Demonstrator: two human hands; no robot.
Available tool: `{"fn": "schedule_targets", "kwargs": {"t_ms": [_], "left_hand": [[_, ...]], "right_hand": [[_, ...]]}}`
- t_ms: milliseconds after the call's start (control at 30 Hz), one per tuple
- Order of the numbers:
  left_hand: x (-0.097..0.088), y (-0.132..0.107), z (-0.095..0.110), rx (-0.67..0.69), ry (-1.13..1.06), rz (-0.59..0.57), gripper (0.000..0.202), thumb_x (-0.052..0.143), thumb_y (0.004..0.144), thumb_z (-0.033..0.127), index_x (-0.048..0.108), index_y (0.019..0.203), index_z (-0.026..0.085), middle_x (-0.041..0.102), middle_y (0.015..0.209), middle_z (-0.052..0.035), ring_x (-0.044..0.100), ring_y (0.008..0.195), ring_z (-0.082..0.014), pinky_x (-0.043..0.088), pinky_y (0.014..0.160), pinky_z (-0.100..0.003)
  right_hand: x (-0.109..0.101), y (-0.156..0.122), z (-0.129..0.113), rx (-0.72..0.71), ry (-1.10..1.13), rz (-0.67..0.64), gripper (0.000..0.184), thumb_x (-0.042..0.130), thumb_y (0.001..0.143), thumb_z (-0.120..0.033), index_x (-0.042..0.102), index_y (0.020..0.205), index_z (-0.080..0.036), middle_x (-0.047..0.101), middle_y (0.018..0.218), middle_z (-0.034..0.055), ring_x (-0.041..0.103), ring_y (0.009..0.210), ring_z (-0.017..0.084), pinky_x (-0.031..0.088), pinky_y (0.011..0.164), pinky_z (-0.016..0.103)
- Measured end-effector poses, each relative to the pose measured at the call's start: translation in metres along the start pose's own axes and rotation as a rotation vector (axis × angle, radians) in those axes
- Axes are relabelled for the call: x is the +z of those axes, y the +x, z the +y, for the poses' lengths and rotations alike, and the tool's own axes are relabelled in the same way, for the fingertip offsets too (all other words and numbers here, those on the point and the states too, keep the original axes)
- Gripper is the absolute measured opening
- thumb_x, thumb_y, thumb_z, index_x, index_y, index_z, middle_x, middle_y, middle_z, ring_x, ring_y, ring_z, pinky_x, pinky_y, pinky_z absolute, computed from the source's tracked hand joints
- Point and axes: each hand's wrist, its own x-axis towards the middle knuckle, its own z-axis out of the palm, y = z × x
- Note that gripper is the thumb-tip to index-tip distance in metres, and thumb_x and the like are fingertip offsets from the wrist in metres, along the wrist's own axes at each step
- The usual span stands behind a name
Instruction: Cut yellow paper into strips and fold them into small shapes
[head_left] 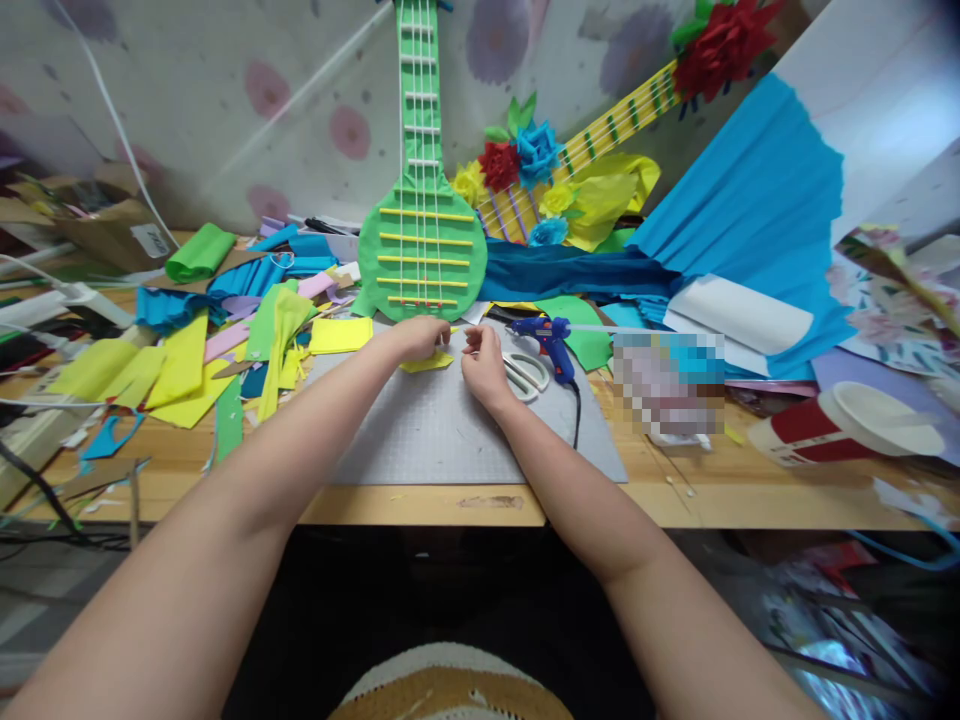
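Note:
My left hand (pixel 421 337) is closed in a pinch on a small yellow paper piece (pixel 427 362) that lies on the grey cutting mat (pixel 442 430). Just to its right, my right hand (pixel 482 366) is curled shut with its fingertips at the same spot; what they hold is too small to make out. A green paper guitar (pixel 421 240) leans upright just behind both hands. A blue glue gun (pixel 551 340) and white-handled scissors (pixel 525 375) lie right of my right hand.
Yellow, green and blue paper scraps (pixel 187 360) cover the wooden table's left side. Paper flowers (pixel 517 160) and a second yellow guitar stand at the back, with a blue pleated fan (pixel 750 210). A red and white tape roll (pixel 840 425) lies at the right.

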Motion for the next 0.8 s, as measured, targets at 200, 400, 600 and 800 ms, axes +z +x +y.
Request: {"fn": "schedule_targets", "kwargs": {"t_ms": [200,400,600,800], "left_hand": [[-0.013,-0.006,0.007,-0.122,0.016,-0.136,0.049,0.051,0.057,0.004,0.062,0.101,0.022,0.069,0.091,-0.0045,0.063,0.078,-0.0206,0.045,0.067,-0.026],[-0.012,-0.012,0.004,-0.113,0.0,-0.12,0.047,0.053,0.059,0.007,0.061,0.103,0.022,0.068,0.092,-0.0054,0.062,0.082,-0.0212,0.046,0.068,-0.026],[-0.011,-0.01,0.013,-0.158,0.03,-0.076,0.046,0.061,0.055,0.01,0.064,0.099,0.02,0.066,0.103,-0.0091,0.062,0.089,-0.0243,0.047,0.073,-0.029],[-0.018,-0.012,0.025,-0.242,0.053,-0.188,0.042,0.06,0.052,0.01,0.066,0.093,0.018,0.068,0.094,-0.0093,0.063,0.085,-0.0256,0.047,0.07,-0.029]], "right_hand": [[-0.002,-0.001,-0.002,0.003,-0.023,-0.02,0.041,0.036,0.06,-0.005,0.042,0.098,-0.018,0.047,0.103,0.0083,0.051,0.077,0.013,0.046,0.079,0.031],[-0.001,0.0,-0.001,-0.001,-0.022,-0.026,0.042,0.037,0.061,-0.006,0.044,0.1,-0.018,0.048,0.104,0.0088,0.052,0.078,0.014,0.046,0.078,0.033],[0.0,0.0,-0.001,0.004,-0.046,-0.026,0.042,0.037,0.061,-0.006,0.044,0.101,-0.018,0.049,0.103,0.0082,0.051,0.078,0.014,0.046,0.078,0.033],[-0.003,0.0,-0.003,0.008,-0.062,-0.042,0.039,0.036,0.063,-0.006,0.043,0.1,-0.017,0.049,0.103,0.0093,0.051,0.083,0.015,0.044,0.083,0.032]]}}
